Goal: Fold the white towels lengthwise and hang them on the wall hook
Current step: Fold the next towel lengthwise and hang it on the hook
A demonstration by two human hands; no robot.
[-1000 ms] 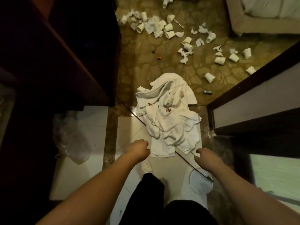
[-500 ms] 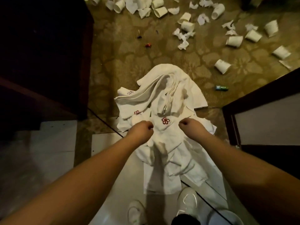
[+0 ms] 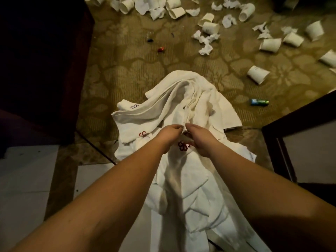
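A heap of white towels (image 3: 174,113) with small red flower emblems lies on the floor, half on patterned carpet and half on pale tile. My left hand (image 3: 168,136) and my right hand (image 3: 199,138) meet over the middle of the heap. Both pinch a bunched fold of one white towel between fingers and thumb, the fingertips almost touching each other. A red emblem (image 3: 182,146) shows just below my wrists. No wall hook is in view.
Several white paper cups (image 3: 211,27) and crumpled tissues (image 3: 206,45) litter the carpet beyond the heap. A small blue-green object (image 3: 259,102) lies at the right. Dark furniture (image 3: 41,70) stands at the left, a dark-framed door (image 3: 300,128) at the right.
My hands went from low near my feet up over the heap, then drew together at its middle and took hold of a towel fold. The camera moved closer to the towels.
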